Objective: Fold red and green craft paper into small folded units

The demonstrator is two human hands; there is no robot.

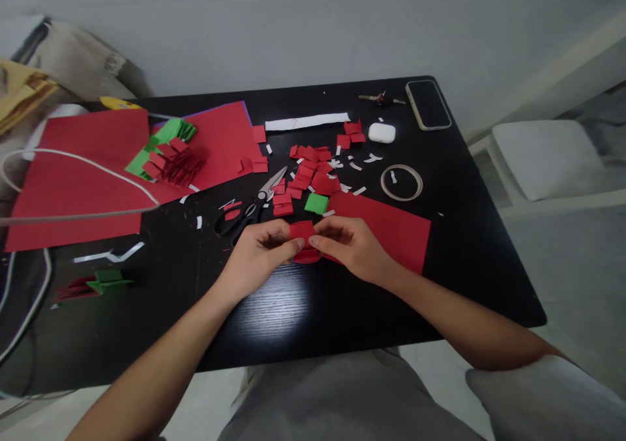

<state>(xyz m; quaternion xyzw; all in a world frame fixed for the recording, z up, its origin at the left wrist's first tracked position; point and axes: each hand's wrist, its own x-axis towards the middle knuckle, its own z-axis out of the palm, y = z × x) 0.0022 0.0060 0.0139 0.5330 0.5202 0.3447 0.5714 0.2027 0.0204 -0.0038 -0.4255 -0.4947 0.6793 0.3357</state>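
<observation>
Both of my hands meet near the front middle of the black table point(303, 310). My left hand point(259, 255) and my right hand point(349, 245) each pinch a small folded red paper piece point(303, 242) from opposite sides, fingers closed on it. Just behind them lie black-handled scissors point(249, 206), a small green folded square point(317, 203) and a heap of several small red folded pieces point(308, 170). A red paper sheet point(391, 229) lies under my right hand.
Large red sheets point(78, 173) with a red and green folded paper assembly point(169, 154) cover the left. A tape ring point(401, 182), white earbud case point(381, 132), phone point(428, 104), keys point(381, 98), white paper strip point(306, 122) and white cable point(73, 160) also lie around.
</observation>
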